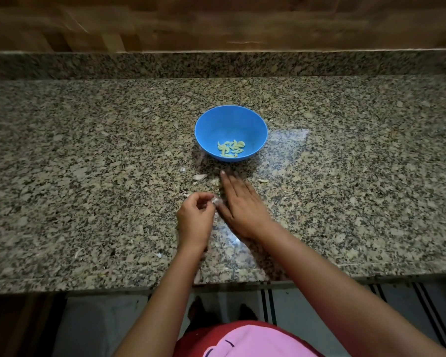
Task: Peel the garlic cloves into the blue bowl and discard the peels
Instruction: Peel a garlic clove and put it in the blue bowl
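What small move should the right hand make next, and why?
Probably sweep the loose peel toward the left hand, which pinches white skins. The right hand lies flat beside it, and the blue bowl already holds peeled cloves.

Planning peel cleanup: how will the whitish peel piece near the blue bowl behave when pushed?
Peel piece looks thin, curled, papery: probably very light, likely skids rather than rolls. Counter looks glossy, so it may slide away from a pinch; sweeping seems safer.

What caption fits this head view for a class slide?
Left hand pinches a garlic bit beside the flat right hand at a granite counter, before a blue bowl of peeled cloves.
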